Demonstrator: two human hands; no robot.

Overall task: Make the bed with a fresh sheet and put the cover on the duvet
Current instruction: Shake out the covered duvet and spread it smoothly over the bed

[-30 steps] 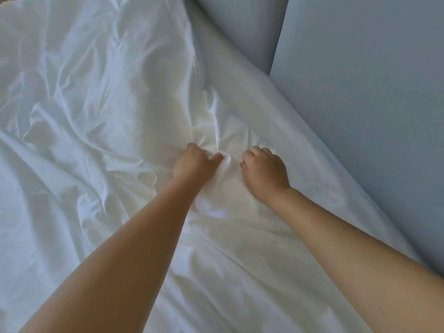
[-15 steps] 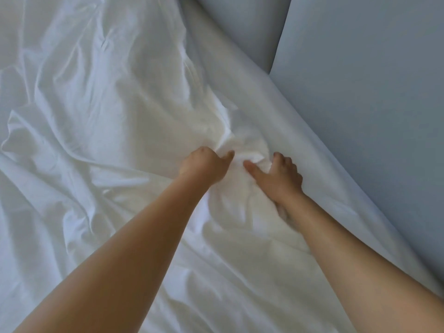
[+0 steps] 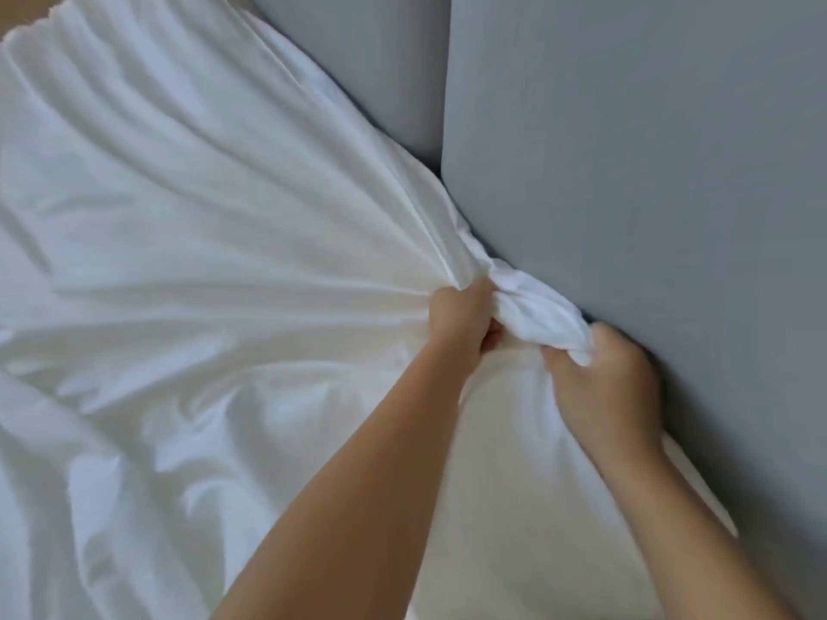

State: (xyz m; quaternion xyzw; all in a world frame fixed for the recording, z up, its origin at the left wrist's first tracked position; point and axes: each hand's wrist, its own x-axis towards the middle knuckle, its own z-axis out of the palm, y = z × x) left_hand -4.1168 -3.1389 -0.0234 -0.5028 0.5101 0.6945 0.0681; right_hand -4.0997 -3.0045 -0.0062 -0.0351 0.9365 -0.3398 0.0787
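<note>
Head-worn view, downward, close over bedding (image 3: 215, 270)

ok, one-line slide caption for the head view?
Left hand and right hand grip a bunched white sheet beside the grey panel, folds fanning out.

Soft, even daylight; slight motion blur throughout.

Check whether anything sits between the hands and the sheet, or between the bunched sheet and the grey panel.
Nothing visible. Both the left hand and right hand already grip the white sheet, bunched right against the grey panel.
</note>
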